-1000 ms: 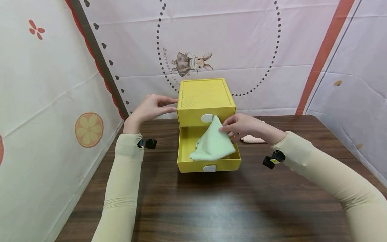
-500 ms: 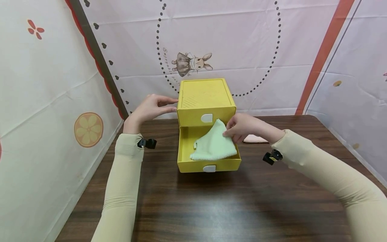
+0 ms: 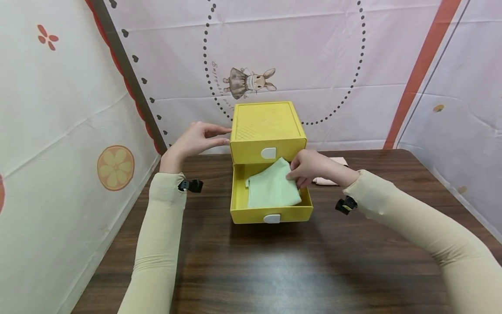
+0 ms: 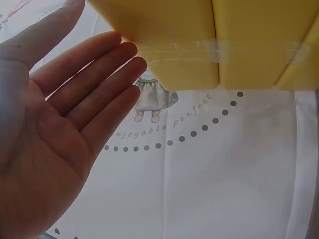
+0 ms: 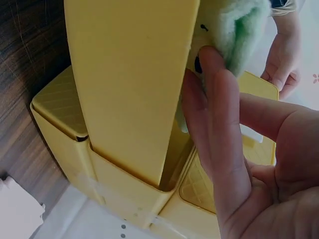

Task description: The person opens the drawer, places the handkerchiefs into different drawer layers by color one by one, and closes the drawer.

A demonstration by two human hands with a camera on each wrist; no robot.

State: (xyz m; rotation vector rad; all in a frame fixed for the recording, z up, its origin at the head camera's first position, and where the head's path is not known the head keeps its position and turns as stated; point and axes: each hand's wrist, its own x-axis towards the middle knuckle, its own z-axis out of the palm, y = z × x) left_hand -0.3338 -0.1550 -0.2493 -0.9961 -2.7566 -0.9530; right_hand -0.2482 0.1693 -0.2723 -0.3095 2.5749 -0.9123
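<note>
A pale green cloth point(image 3: 270, 187) lies in the pulled-out lower drawer point(image 3: 239, 216) of a yellow drawer unit point(image 3: 270, 122). My right hand point(image 3: 311, 168) pinches the cloth near its upper right edge, over the drawer's right side. In the right wrist view the fluffy green cloth point(image 5: 246, 37) shows by the fingertips, beyond the drawer wall point(image 5: 127, 89). My left hand point(image 3: 194, 140) touches the unit's left side with its fingertips. The left wrist view shows that hand's fingers point(image 4: 94, 82) straight against the yellow side.
A folded pale pink cloth point(image 3: 339, 161) lies on the dark wooden table point(image 3: 274, 270) to the right of the unit, partly hidden by my right hand. The shut upper drawer carries a white pull tab point(image 3: 268, 153). A printed curtain point(image 3: 313, 56) hangs behind.
The green cloth's raised peak has come down, and the cloth now lies flatter in the drawer. My right hand has shifted slightly lower with it. The left hand stays in place.
</note>
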